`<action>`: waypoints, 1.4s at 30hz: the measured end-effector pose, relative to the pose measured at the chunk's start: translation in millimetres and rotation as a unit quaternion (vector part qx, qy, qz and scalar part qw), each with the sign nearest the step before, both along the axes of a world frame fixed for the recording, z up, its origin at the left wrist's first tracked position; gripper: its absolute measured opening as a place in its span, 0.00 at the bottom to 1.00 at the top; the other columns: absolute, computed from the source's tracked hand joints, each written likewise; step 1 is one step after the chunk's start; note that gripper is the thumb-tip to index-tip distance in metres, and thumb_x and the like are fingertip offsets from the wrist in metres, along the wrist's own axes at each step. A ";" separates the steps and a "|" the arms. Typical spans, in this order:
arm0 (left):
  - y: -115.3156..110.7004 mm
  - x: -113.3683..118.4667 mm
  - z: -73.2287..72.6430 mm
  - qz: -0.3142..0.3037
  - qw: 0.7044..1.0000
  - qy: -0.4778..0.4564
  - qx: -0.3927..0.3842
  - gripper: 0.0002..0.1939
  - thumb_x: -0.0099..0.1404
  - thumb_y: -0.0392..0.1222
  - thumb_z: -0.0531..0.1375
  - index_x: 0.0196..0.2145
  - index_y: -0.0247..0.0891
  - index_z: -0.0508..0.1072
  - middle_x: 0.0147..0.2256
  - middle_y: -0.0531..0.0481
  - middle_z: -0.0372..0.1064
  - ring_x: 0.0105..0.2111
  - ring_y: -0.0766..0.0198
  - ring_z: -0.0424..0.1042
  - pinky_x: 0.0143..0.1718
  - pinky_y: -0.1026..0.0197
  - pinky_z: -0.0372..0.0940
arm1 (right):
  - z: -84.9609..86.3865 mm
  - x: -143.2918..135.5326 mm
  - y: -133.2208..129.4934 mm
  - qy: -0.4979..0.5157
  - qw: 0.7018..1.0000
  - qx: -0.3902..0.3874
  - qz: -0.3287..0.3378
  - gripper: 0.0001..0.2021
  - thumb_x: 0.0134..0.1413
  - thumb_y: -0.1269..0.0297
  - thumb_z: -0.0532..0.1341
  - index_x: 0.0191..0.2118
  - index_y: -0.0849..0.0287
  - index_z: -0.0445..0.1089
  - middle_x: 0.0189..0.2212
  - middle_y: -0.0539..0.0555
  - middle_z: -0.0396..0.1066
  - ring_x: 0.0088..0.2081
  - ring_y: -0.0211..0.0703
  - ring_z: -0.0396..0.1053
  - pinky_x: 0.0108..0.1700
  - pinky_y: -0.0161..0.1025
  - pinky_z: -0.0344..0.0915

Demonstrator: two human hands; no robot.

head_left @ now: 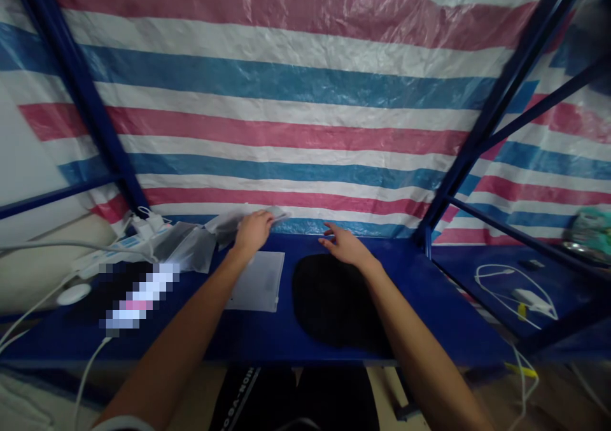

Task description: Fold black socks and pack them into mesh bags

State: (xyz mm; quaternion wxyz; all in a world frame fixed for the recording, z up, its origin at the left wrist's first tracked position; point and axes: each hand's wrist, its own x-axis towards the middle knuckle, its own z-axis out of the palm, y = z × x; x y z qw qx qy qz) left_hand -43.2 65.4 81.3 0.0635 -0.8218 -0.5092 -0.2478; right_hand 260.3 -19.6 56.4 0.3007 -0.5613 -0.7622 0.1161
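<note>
At the back of the blue table (258, 339), my left hand (254, 230) is closed on a translucent plastic bag (225, 223). A flat frosted zip bag (258, 284) lies on the table just below that hand. My right hand (344, 245) is above the far edge of a black rounded cloth item (329, 303), its fingers apart and nothing in them. More crumpled clear plastic (193, 246) lies left of my left hand.
On the left are a white power strip (109, 253) with plugs and cables, a round white disc (73, 294) and a blurred-out lit screen (143, 297). Blue metal posts (458, 157) flank a striped sheet (296, 113). A white charger (533, 300) lies beyond, right.
</note>
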 end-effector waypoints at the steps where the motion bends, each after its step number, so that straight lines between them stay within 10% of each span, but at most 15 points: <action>1: -3.6 14.0 -10.2 -0.022 1.000 0.001 -0.013 0.14 0.76 0.38 0.55 0.49 0.40 0.81 0.51 0.43 0.79 0.50 0.51 0.75 0.55 0.54 0.65 | -13.8 -5.8 10.1 0.013 1.000 0.010 -0.009 0.27 0.72 0.61 0.63 0.71 0.60 0.63 0.62 0.66 0.74 0.53 0.53 0.79 0.60 0.50 0.72; 6: -14.3 53.0 -58.4 -0.080 0.996 -0.014 -0.042 0.12 0.75 0.34 0.57 0.45 0.40 0.81 0.46 0.43 0.80 0.48 0.52 0.76 0.53 0.54 0.66 | -69.5 -12.6 36.7 0.082 0.996 0.042 0.000 0.15 0.68 0.68 0.64 0.58 0.55 0.78 0.52 0.60 0.82 0.51 0.54 0.81 0.58 0.48 0.73; 10: -18.7 53.6 -73.4 -0.099 0.994 -0.035 -0.011 0.12 0.75 0.33 0.56 0.47 0.38 0.80 0.47 0.40 0.78 0.48 0.50 0.76 0.53 0.50 0.67 | -79.3 -5.9 34.2 0.104 0.992 0.069 0.018 0.10 0.68 0.66 0.64 0.50 0.54 0.81 0.47 0.56 0.84 0.49 0.53 0.81 0.53 0.46 0.74; 16: -33.7 61.8 -80.1 -0.220 0.974 -0.035 0.032 0.16 0.75 0.39 0.61 0.58 0.42 0.78 0.53 0.42 0.77 0.56 0.49 0.73 0.60 0.48 0.64 | -79.4 -13.4 24.3 0.063 0.989 0.102 0.087 0.10 0.69 0.69 0.62 0.47 0.53 0.81 0.43 0.55 0.83 0.45 0.52 0.81 0.49 0.43 0.72; 24: -26.8 59.1 -81.7 -0.260 0.965 -0.025 0.039 0.14 0.78 0.36 0.57 0.49 0.43 0.84 0.50 0.45 0.81 0.52 0.50 0.74 0.56 0.47 0.62 | -79.1 -15.5 21.2 0.004 0.989 0.136 0.056 0.07 0.70 0.63 0.63 0.45 0.51 0.80 0.43 0.55 0.83 0.46 0.53 0.79 0.52 0.44 0.71; 34: -14.4 19.6 -68.7 -0.062 0.990 -0.108 0.067 0.10 0.77 0.38 0.57 0.46 0.39 0.79 0.46 0.39 0.79 0.50 0.46 0.74 0.52 0.47 0.63 | -74.7 33.5 32.4 0.088 0.976 0.179 -0.085 0.10 0.71 0.57 0.59 0.45 0.53 0.77 0.43 0.59 0.81 0.43 0.55 0.78 0.50 0.49 0.73; 42: -19.7 24.8 -82.2 -0.129 0.947 -0.293 0.012 0.12 0.75 0.34 0.56 0.53 0.41 0.73 0.47 0.42 0.80 0.45 0.55 0.81 0.50 0.53 0.74 | -65.2 12.6 20.6 0.177 0.968 0.169 0.057 0.13 0.68 0.54 0.63 0.52 0.53 0.75 0.62 0.61 0.73 0.60 0.56 0.74 0.61 0.55 0.72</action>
